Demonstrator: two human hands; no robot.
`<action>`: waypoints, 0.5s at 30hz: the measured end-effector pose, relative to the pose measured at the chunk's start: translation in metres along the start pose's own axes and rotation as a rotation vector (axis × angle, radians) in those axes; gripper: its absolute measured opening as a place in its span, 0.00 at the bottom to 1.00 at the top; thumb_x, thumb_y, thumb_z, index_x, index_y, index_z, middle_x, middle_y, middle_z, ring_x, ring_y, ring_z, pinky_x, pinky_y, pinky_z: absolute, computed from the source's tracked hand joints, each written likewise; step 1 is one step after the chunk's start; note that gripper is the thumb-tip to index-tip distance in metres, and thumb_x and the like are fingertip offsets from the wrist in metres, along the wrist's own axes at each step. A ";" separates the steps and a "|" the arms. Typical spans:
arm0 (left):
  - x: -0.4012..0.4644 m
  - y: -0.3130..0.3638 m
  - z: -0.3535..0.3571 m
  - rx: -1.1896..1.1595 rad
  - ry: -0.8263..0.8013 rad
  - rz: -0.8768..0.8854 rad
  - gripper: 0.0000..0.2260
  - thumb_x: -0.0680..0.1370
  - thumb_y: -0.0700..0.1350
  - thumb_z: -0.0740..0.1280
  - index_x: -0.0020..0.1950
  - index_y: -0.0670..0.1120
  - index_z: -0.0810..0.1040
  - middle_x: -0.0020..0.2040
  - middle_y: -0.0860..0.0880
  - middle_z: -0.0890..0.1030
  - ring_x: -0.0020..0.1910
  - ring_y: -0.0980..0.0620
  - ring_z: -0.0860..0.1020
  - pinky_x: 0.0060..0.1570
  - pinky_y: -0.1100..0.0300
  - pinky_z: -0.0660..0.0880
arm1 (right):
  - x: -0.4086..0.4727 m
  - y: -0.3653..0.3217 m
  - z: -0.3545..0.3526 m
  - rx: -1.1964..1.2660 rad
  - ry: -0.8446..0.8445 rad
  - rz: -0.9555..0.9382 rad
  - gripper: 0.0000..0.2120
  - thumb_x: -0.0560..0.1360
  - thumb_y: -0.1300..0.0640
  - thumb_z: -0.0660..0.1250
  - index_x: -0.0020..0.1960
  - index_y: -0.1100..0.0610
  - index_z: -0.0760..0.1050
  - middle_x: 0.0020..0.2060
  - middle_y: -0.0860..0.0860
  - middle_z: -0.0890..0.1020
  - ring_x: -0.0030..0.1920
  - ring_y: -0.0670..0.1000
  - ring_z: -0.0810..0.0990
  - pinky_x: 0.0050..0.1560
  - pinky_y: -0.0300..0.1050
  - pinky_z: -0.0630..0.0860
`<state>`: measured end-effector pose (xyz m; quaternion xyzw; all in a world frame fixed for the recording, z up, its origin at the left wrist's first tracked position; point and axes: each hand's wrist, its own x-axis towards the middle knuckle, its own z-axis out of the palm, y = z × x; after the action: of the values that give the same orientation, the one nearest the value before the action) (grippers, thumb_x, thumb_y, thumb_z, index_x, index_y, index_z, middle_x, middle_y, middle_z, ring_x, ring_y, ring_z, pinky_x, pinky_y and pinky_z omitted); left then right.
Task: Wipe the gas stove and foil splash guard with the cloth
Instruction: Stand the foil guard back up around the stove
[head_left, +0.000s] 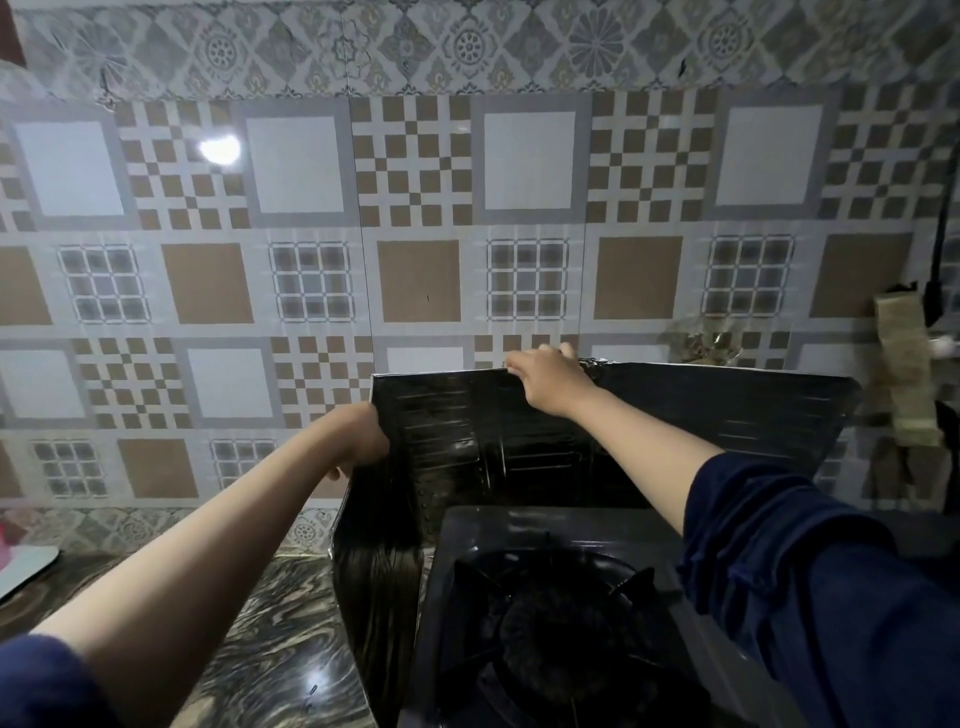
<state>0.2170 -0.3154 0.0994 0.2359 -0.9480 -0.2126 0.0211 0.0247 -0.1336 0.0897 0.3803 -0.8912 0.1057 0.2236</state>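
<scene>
A dark, shiny foil splash guard (675, 415) stands folded around the back and left side of a black gas stove (545, 613). My left hand (358, 441) grips the guard's left panel at its upper edge. Further right, my right hand (545, 379) holds the top edge of the back panel, fingers curled over it. The stove's burner and pan support sit low in the middle of the view. No cloth is visible.
A patterned tiled wall (415, 208) rises right behind the guard. The marbled stone counter (270, 649) extends to the left, with a white object (26, 569) at its far left edge. Packets and a black cable (940, 249) hang at the right.
</scene>
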 end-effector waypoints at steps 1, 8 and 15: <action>0.001 -0.001 -0.001 -0.002 -0.002 -0.001 0.05 0.78 0.37 0.59 0.50 0.39 0.73 0.42 0.42 0.78 0.40 0.45 0.80 0.41 0.53 0.81 | 0.000 0.000 -0.001 0.002 -0.006 -0.010 0.11 0.81 0.61 0.52 0.52 0.56 0.73 0.46 0.54 0.81 0.52 0.57 0.73 0.65 0.57 0.59; 0.002 -0.005 -0.004 -0.003 -0.019 -0.012 0.07 0.77 0.36 0.58 0.51 0.38 0.74 0.39 0.44 0.78 0.35 0.48 0.79 0.36 0.55 0.80 | -0.003 0.003 0.003 -0.026 0.055 -0.103 0.10 0.81 0.59 0.54 0.51 0.58 0.74 0.45 0.52 0.81 0.50 0.56 0.74 0.63 0.55 0.65; -0.002 -0.001 -0.004 0.069 0.026 -0.024 0.06 0.77 0.36 0.62 0.53 0.37 0.74 0.47 0.39 0.78 0.45 0.41 0.81 0.40 0.52 0.81 | -0.015 0.043 -0.013 -0.269 0.115 0.150 0.26 0.78 0.38 0.53 0.59 0.58 0.74 0.54 0.56 0.79 0.58 0.58 0.75 0.62 0.56 0.68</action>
<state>0.2196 -0.3170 0.1025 0.2505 -0.9516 -0.1768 0.0225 0.0069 -0.0894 0.0934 0.2725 -0.9089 0.0235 0.3148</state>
